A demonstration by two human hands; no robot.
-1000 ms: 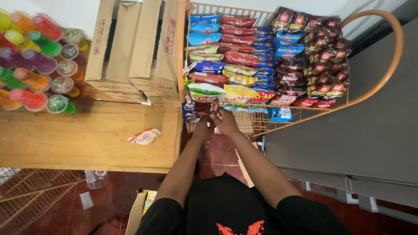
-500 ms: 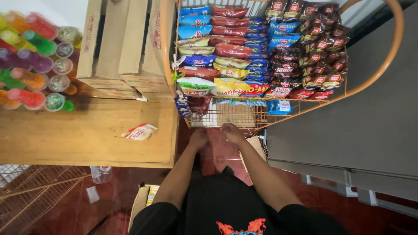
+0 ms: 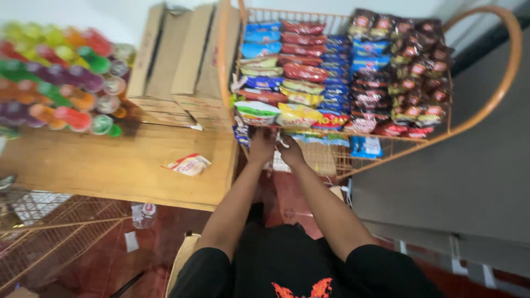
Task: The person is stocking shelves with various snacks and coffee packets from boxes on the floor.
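A: Snack packets (image 3: 298, 113) are sitting at the front edge of the wire rack (image 3: 342, 149), both hands right under 'em. Left hand (image 3: 261, 144) is curling up at a white-green pack (image 3: 256, 110), right hand (image 3: 290, 150) is touching the lower row. Can't tell if either's actually gripping, too blurry.

B: Risk?

A: Front row's overhanging, prob. sliding off w/ one nudge, dropping to the red floor (image 3: 110, 259).

B: Surroundings?

A: Wooden surface (image 3: 110, 165) on the left is carrying a loose wrapper (image 3: 187, 164), cardboard boxes (image 3: 176, 60), stacked coloured cups (image 3: 61, 77) further back. Grey wall (image 3: 458, 176) is standing to the right.
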